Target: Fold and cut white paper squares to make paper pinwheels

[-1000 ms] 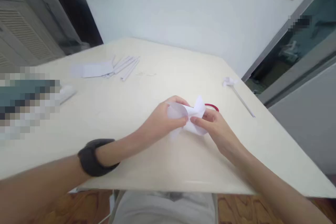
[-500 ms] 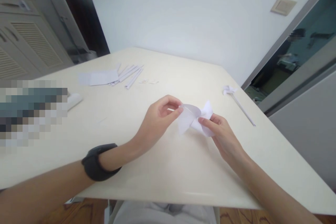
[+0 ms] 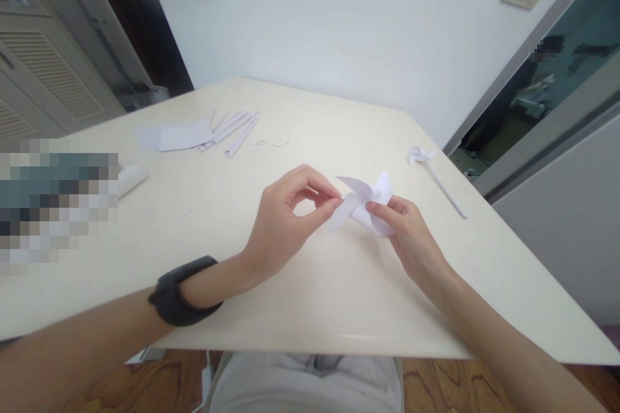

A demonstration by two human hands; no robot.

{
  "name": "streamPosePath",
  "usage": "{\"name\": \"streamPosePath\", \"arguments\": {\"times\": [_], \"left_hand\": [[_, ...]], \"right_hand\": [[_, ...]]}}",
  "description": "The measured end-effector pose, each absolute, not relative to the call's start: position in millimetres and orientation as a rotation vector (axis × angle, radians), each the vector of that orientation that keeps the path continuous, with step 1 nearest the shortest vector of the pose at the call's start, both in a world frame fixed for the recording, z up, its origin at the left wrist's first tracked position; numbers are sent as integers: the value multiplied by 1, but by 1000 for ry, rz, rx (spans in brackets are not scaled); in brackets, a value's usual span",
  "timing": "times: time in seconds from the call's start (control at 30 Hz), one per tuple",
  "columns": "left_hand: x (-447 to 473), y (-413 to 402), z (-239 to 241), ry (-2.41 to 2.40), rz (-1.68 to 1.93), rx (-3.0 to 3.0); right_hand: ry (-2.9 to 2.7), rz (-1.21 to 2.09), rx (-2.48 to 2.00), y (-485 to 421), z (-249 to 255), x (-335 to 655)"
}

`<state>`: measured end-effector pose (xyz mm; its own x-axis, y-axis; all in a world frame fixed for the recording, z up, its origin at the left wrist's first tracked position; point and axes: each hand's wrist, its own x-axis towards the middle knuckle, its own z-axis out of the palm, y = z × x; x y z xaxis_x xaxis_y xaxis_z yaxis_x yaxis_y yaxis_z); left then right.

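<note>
A white paper pinwheel point(image 3: 362, 203) with curved blades is held above the table in front of me. My right hand point(image 3: 404, 222) grips it from the right, thumb pressed on its middle and fingers behind. At its left side, my left hand point(image 3: 298, 213) is closed in a pinch, thumb and forefinger meeting at the edge of a blade. The upper left blade curls up with its tip free. A finished-looking pinwheel on a paper stick point(image 3: 443, 188) lies on the table to the right.
Toward the back left of the white table point(image 3: 310, 310) are flat paper sheets point(image 3: 184, 135), several rolled paper sticks point(image 3: 237, 129) and small paper scraps point(image 3: 268, 142). A white roll point(image 3: 132, 179) lies at the left, beside a blurred-out area. A wall stands behind.
My left hand has let go of the upper left blade's tip and now pinches at the blade below it. My right hand keeps its hold. The view has shifted slightly.
</note>
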<state>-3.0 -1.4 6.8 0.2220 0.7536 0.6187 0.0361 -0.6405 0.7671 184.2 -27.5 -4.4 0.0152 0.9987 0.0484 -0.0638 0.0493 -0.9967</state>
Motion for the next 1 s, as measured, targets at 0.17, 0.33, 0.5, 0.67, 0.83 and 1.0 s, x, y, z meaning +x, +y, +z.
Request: {"name": "streamPosePath", "arguments": {"times": [0.17, 0.33, 0.5, 0.67, 0.83, 1.0], "left_hand": [[-2, -2, 3, 725, 1448, 2100], [0, -4, -4, 877, 1306, 1952], [1, -1, -10, 794, 1094, 1528], [2, -2, -9, 759, 1062, 1467], [1, -3, -8, 786, 1080, 1541], [1, -2, -8, 810, 1088, 1605]], "right_hand": [[-1209, 1210, -1116, -28, -3, 181], [-1233, 1170, -1128, -32, -4, 176], [-1255, 1095, -1162, -34, -6, 174], [-1278, 1074, -1162, -34, -6, 173], [-1280, 1054, -1176, -33, -9, 174], [-1290, 1043, -1179, -32, -10, 175]]}}
